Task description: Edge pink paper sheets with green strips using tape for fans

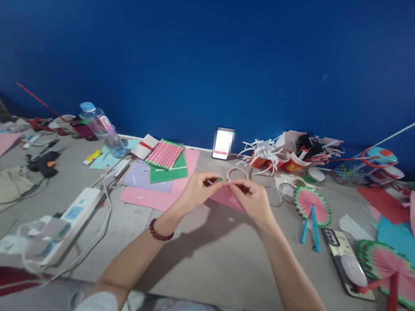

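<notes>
Both my hands meet above the middle of the table, pinching a piece of pink paper [226, 198] with a bit of green at its upper edge. My left hand [199, 189], with a dark red bead bracelet [161, 231] on the wrist, is closed on the paper's left part. On its right part my right hand [253, 198] is closed too. The fingertips hide much of the paper's upper edge. Left of my left hand, a pleated pink paper piece with green edges [166, 154] lies on green paper [170, 172]. To the right lies a round pink-and-green paper fan [312, 206] with blue handles.
A white power strip [77, 217] with cables lies front left, near a glue gun [45, 162]. A plastic bottle [105, 128] leans behind. A lit phone [223, 144] stands against the blue wall. At right are another fan [394, 272] and a mouse [353, 270] on a phone [335, 253].
</notes>
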`<state>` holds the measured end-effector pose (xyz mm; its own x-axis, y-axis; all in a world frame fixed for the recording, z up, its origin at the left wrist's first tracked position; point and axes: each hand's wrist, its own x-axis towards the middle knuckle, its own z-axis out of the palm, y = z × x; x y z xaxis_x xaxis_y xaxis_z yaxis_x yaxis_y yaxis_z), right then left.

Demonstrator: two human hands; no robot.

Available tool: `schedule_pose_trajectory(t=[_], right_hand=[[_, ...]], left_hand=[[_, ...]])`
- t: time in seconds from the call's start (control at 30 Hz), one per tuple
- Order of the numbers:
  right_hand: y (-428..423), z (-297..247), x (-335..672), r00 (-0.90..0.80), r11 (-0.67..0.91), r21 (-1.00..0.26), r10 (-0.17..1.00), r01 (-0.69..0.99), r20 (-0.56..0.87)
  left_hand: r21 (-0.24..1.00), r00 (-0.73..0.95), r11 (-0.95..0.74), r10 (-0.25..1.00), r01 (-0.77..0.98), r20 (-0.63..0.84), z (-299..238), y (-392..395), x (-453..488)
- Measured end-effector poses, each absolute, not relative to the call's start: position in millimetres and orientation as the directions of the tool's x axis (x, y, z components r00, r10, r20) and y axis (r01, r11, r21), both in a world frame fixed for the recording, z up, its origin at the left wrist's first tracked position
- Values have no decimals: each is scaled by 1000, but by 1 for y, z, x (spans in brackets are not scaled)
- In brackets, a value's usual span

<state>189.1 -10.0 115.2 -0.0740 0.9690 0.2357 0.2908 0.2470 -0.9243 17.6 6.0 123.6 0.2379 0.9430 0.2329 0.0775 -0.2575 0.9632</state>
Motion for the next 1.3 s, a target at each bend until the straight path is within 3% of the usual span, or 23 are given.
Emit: schedule_pose_trajectory(t=[0.23,0.53,0.77,0.97,1.17,1.3], right_hand=[[-15,114,184,-34,291,-883,953,369,300],[-9,118,199,-154,215,-910,973,355,170],[-14,119,193,-43,337,-793,929,508,367],[-9,119,203,-97,264,-810,963,524,251],[-9,125,206,-127,275,-751,960,600,250],[-5,125,216,-178,292,-793,956,535,232]], left_hand=[[940,187,-325,935,105,302,123,4,20],[943,166,-321,938,85,304,126,4,15],[949,151,-313,940,29,305,128,2,19],[961,128,-278,953,5,275,121,6,19],[973,138,-230,965,24,225,120,8,16],[966,99,-259,962,17,256,120,12,11]])
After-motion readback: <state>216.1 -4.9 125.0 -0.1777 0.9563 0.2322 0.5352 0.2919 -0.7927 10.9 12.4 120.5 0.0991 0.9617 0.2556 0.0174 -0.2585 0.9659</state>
